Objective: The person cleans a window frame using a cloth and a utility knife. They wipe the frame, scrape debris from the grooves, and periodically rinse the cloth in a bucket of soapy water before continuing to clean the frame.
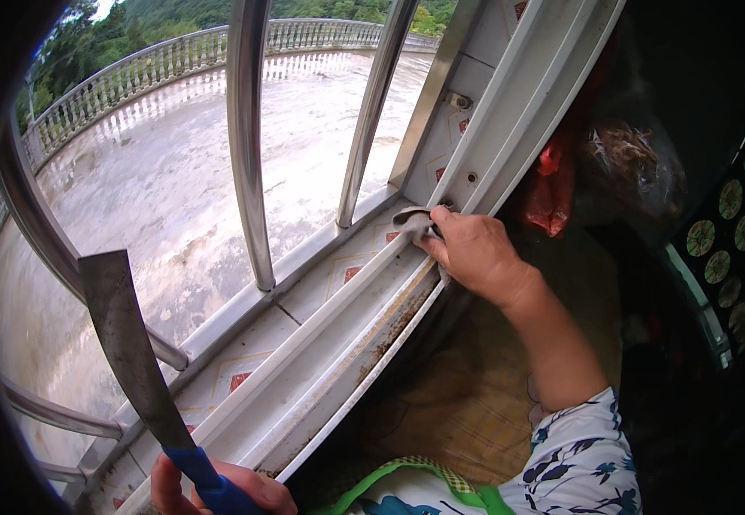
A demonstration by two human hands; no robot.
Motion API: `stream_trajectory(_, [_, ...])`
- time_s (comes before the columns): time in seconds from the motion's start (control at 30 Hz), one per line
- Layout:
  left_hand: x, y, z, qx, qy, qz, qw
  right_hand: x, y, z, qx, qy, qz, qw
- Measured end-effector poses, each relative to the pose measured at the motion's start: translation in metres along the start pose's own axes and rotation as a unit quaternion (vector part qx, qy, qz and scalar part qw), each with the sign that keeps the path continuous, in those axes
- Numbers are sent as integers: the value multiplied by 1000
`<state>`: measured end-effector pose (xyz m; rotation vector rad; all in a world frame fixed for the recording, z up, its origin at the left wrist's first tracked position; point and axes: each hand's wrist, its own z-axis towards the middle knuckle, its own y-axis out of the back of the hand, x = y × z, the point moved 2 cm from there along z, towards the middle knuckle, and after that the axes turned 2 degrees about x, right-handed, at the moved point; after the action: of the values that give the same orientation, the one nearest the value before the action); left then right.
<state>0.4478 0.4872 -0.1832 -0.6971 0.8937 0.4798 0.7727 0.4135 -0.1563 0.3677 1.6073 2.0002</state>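
Observation:
My right hand (475,251) presses a grey cloth (415,223) into the corner of the white sliding-window track (321,335). Part of the cloth is hidden under the fingers. Brown grime (379,347) lies along the inner channel, from below the cloth down towards me. At the bottom of the view, my left hand (243,489) grips the blue handle (201,473) of a long flat metal blade (131,341). The blade points upward, its squared end in front of the window bars.
Stainless steel bars (248,141) stand just outside the track, beside a tiled sill (301,302). Beyond lies a concrete terrace (172,161) with a balustrade (134,77). On the right are a red plastic bag (549,187), a clear bag (636,154) and a dark circle-patterned surface (720,238).

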Motion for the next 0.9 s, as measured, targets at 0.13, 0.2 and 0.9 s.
stream_trajectory(0.13, [0, -3, -1, -14, 6, -7, 1000, -7, -3, 15, 52, 13, 111, 992])
stream_trajectory(0.2, [-1, -6, 0, -28, 21, -17, 999, -8, -4, 11, 37, 50, 163, 985])
stream_trajectory(0.9, [2, -6, -1, -1, 13, -120, 993, 74, 34, -8, 287, 118, 152, 938])
